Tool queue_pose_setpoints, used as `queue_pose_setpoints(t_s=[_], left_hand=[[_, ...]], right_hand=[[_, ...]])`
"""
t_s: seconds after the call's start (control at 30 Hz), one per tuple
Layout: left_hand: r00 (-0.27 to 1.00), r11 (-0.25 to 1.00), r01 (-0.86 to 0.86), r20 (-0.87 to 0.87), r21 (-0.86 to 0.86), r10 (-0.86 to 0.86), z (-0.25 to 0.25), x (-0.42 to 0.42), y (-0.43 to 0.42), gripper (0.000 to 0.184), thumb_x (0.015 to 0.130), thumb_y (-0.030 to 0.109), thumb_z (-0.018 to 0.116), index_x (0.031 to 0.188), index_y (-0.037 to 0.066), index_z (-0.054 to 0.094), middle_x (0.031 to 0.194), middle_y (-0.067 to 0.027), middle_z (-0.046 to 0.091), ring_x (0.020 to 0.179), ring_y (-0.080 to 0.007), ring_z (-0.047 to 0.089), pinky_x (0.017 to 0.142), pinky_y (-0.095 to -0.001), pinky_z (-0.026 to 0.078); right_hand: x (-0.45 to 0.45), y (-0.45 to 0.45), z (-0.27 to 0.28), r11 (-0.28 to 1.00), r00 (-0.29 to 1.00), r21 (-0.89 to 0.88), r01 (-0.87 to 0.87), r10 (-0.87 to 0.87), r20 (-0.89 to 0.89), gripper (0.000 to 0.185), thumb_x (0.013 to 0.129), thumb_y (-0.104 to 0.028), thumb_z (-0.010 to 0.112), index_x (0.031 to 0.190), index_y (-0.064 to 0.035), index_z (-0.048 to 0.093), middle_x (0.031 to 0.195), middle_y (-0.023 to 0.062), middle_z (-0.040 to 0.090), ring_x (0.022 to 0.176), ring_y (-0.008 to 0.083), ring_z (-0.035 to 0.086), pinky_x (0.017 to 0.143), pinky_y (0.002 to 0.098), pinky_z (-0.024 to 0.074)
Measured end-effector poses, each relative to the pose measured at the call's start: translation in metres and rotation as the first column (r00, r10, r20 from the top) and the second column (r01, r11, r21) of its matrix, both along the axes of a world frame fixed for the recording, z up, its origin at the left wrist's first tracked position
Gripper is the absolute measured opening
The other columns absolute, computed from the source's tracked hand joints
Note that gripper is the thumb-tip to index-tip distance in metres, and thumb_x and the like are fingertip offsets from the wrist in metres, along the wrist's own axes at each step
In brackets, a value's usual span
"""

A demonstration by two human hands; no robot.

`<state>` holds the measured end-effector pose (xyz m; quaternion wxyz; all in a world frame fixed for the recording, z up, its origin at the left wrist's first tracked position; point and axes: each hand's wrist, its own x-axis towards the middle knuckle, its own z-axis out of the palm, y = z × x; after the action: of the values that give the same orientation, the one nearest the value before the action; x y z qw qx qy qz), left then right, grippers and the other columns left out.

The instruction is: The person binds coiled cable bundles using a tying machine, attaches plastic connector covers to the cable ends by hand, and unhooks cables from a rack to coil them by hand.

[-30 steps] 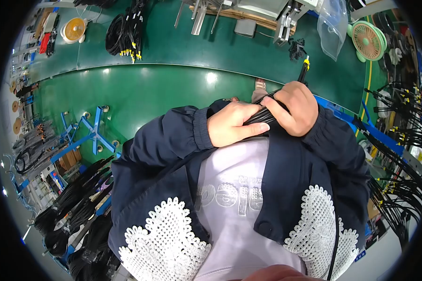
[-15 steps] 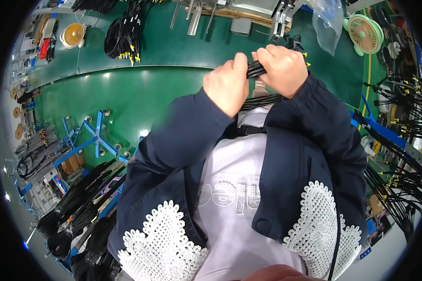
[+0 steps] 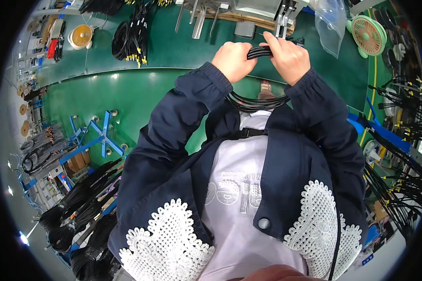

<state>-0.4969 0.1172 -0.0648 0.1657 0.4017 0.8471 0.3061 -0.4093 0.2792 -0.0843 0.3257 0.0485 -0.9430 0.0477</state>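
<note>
Two hands grip a black cable coil

Head view: the left hand (image 3: 232, 61) and the right hand (image 3: 288, 58) are each curled round the upper stretch of the cable coil (image 3: 259, 51), with a short length of it bare between them. One digit of the right hand points up, away from the strands. The rest of the coil hangs below in a loop, in front of the waist and above the green floor (image 3: 164, 93). Both hands appear against the near part of the green worktop (image 3: 187, 51); the height above it cannot be told. On the worktop lies another bundle of black cables (image 3: 131, 42) with yellow-tipped ends, well to the left. A clear plastic bag (image 3: 330, 30) and a green fan (image 3: 369, 36) stand out to the right; a yellow-fronted fan (image 3: 81, 36) is at far left.
</note>
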Motion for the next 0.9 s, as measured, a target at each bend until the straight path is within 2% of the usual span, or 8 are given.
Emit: queue_pose_setpoints(t_s=[0.07,0.2,0.3,0.43,0.47,0.6,0.7,0.9], left_hand=[[1.000,1.000,0.008,-0.003,0.021,-0.008,0.000,-0.001,-0.001,0.021,0.080,0.020,0.062,0.074,-0.001,0.061,0.064,-0.0202,0.059,0.065,-0.0390,0.061,0.059,-0.0421,0.049],[0.993,1.000,0.020,-0.114,-0.020,-0.022,-0.007,0.002,0.003,0.019,0.078,0.020,0.063,0.074,0.001,0.061,0.063,-0.0185,0.060,0.064,-0.0372,0.061,0.059,-0.0423,0.049],[0.965,0.997,0.010,-0.260,-0.074,-0.029,-0.005,0.006,0.007,0.017,0.077,0.019,0.063,0.073,0.002,0.061,0.062,-0.0176,0.059,0.063,-0.0368,0.061,0.059,-0.0428,0.049],[0.974,0.998,0.020,-0.226,-0.063,-0.034,-0.013,0.005,0.016,0.015,0.075,0.021,0.064,0.075,0.006,0.064,0.061,-0.0179,0.060,0.065,-0.0368,0.062,0.063,-0.0444,0.052],[0.981,0.998,0.031,-0.189,-0.047,-0.040,-0.014,0.005,0.018,0.015,0.075,0.020,0.064,0.075,0.006,0.065,0.061,-0.0178,0.060,0.065,-0.0368,0.062,0.063,-0.0443,0.052],[0.997,0.998,0.054,-0.049,-0.018,-0.055,-0.009,0.005,0.023,0.016,0.075,0.020,0.064,0.075,0.004,0.065,0.064,-0.0181,0.061,0.065,-0.0374,0.062,0.065,-0.0438,0.051],[0.992,0.993,0.112,0.062,-0.041,-0.109,0.001,0.000,0.030,0.018,0.075,0.021,0.064,0.076,0.003,0.065,0.066,-0.0183,0.062,0.066,-0.0372,0.062,0.065,-0.0430,0.051],[0.994,0.995,0.057,0.096,-0.083,-0.049,-0.005,-0.005,0.033,0.019,0.074,0.021,0.065,0.076,0.002,0.066,0.068,-0.0176,0.063,0.070,-0.0366,0.062,0.066,-0.0422,0.050]], right_hand=[[0.009,0.008,0.001,0.992,0.987,-0.097,0.084,-0.069,0.146,0.017,0.078,-0.018,0.066,0.094,-0.0117,0.061,0.060,0.0047,0.058,0.055,0.0223,0.062,0.050,0.0338,0.0492],[0.017,0.014,0.006,0.900,0.846,-0.391,0.193,0.049,0.531,0.023,0.077,-0.024,0.069,0.082,-0.0022,0.065,0.066,0.0181,0.062,0.065,0.0365,0.062,0.063,0.0442,0.0513],[0.021,0.013,0.012,0.813,0.774,-0.526,0.250,0.158,0.613,0.027,0.078,-0.028,0.070,0.078,-0.0014,0.066,0.063,0.0184,0.061,0.063,0.0366,0.062,0.062,0.0437,0.0507],[0.027,0.015,0.016,0.878,0.791,-0.394,0.273,0.028,0.611,0.034,0.079,-0.031,0.070,0.072,0.0019,0.064,0.063,0.0201,0.060,0.064,0.0370,0.062,0.061,0.0443,0.0501],[0.031,0.017,0.014,0.940,0.817,-0.254,0.229,-0.043,0.576,0.025,0.077,-0.025,0.069,0.077,-0.0015,0.061,0.063,0.0148,0.060,0.060,0.0321,0.062,0.056,0.0407,0.0506],[0.031,0.018,0.007,0.993,0.984,0.061,0.102,-0.110,0.140,0.025,0.070,-0.016,0.068,0.085,-0.0116,0.048,0.064,0.0037,0.050,0.050,0.0205,0.059,0.046,0.0316,0.0480],[0.033,0.025,0.001,0.998,0.982,-0.048,0.031,-0.021,0.187,0.026,0.070,-0.017,0.069,0.082,-0.0103,0.048,0.063,0.0047,0.051,0.052,0.0213,0.060,0.046,0.0326,0.0478],[0.028,0.029,0.016,0.894,0.852,-0.409,0.185,0.061,0.520,0.018,0.075,-0.017,0.069,0.086,-0.0061,0.059,0.064,0.0144,0.060,0.065,0.0332,0.063,0.059,0.0436,0.0504]])
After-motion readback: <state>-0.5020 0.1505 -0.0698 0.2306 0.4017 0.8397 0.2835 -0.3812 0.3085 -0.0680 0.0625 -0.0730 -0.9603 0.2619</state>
